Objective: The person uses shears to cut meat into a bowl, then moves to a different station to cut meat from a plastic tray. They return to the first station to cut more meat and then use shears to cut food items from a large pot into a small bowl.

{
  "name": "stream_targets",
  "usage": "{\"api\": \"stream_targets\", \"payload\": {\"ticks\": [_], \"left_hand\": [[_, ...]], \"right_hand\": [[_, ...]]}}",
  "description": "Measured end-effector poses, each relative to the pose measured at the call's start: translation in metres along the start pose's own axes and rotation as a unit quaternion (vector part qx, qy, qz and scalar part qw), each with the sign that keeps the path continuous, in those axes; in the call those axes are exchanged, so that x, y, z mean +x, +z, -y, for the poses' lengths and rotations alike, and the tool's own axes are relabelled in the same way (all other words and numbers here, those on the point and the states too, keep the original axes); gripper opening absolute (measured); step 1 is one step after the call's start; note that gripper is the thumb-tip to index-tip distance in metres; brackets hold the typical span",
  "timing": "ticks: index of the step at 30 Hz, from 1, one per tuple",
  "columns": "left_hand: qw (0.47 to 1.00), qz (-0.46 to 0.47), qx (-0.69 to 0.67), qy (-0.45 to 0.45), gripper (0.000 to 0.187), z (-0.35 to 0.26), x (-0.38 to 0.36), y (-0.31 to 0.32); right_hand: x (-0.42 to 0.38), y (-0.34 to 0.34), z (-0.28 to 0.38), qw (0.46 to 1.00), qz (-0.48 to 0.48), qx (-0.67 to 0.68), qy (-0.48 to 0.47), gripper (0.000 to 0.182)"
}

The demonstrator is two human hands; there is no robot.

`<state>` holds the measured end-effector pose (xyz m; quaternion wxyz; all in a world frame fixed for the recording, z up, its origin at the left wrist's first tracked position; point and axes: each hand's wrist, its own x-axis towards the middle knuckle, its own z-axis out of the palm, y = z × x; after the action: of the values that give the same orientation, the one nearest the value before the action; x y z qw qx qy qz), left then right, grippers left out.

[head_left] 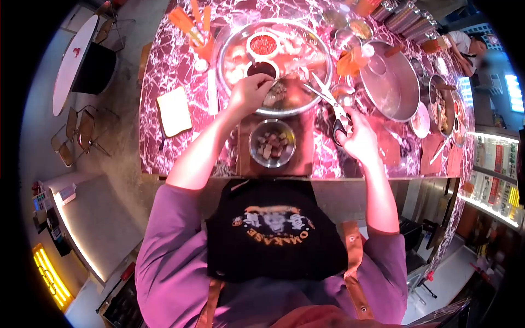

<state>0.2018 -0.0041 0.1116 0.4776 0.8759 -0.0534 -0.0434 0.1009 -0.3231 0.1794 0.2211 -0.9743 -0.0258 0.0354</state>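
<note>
My left hand (pixel 250 93) is over the near side of a large round metal tray (pixel 222 59), just by a small bowl of dark sauce (pixel 261 69). Its fingers are pinched together, and whatever they may hold is too small to make out. My right hand (pixel 359 136) grips a pair of scissors (pixel 334 104) by the dark handles, blades parted and pointing at the tray's right rim. A white bowl of chopped red food (pixel 263 45) sits farther back in the tray. Below it, a metal bowl of cubed pieces (pixel 272 143) rests on a brown board (pixel 249 164).
A large metal pot (pixel 391 82) stands to the right, beside an orange squeeze bottle (pixel 353 61). More dishes and a pan (pixel 442 106) line the right side. At left are a white pad (pixel 175 112) and an orange utensil holder (pixel 204 46). A person (pixel 465 49) is at the far right.
</note>
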Motion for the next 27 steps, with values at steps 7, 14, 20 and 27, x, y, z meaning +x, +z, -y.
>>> {"api": "stream_targets", "payload": {"ticks": [7, 14, 20, 27], "left_hand": [[0.999, 0.043, -0.007, -0.032, 0.027, 0.027, -0.148, -0.022], [0.994, 0.054, -0.01, -0.097, 0.03, 0.055, -0.204, -0.019], [0.997, 0.022, 0.062, -0.045, 0.026, 0.064, -0.212, -0.015], [0.994, 0.043, 0.064, -0.071, 0.026, 0.065, -0.211, -0.02]], "right_hand": [[-0.091, 0.023, 0.03, 0.987, 0.148, 0.055, -0.006, 0.053], [-0.129, 0.028, 0.066, 0.977, 0.203, -0.027, 0.059, 0.066], [-0.128, 0.058, 0.058, 0.987, 0.159, -0.01, -0.024, 0.055], [-0.167, 0.054, 0.075, 0.99, 0.095, -0.103, -0.028, 0.057]]}}
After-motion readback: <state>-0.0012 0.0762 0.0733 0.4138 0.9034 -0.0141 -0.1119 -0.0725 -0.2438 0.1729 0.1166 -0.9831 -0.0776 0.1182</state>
